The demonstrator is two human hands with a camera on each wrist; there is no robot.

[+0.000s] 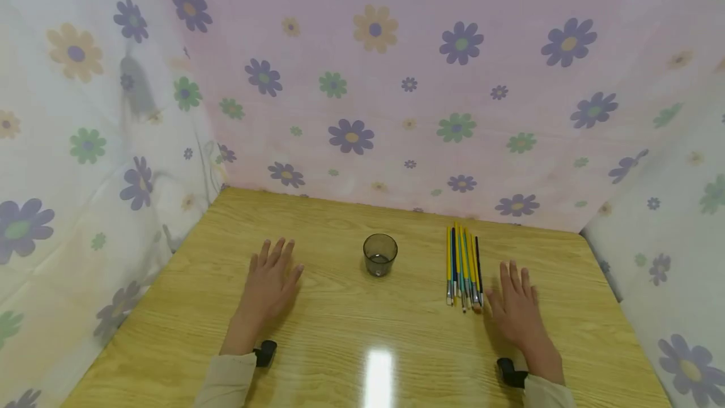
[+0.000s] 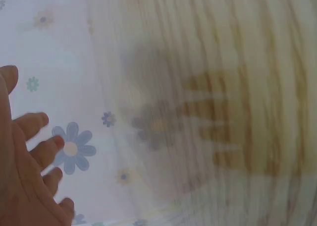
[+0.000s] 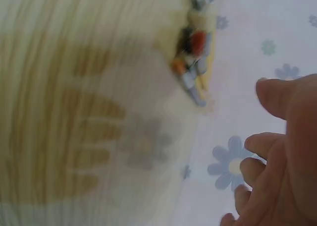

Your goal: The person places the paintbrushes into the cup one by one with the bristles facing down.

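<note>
A small dark-tinted glass (image 1: 380, 263) stands upright near the middle of the wooden table. To its right lies a bunch of paintbrushes (image 1: 464, 263) with yellow, teal and dark handles, bristle ends toward me. Left of the glass, my left hand (image 1: 269, 285) is palm down, fingers spread and holding nothing. My right hand (image 1: 518, 317) lies just right of the brushes, fingers extended, apart from them. In the left wrist view, the left hand (image 2: 32, 179) has its fingers loosely extended. The right wrist view shows the right hand (image 3: 282, 156) beside blurred brush ends (image 3: 195, 45).
The wood-grain table (image 1: 340, 326) has a bright light reflection (image 1: 378, 376) at its near side. Flower-patterned cloth (image 1: 396, 99) rises behind the table and along both sides. Small black devices (image 1: 265, 353) sit at both wrists.
</note>
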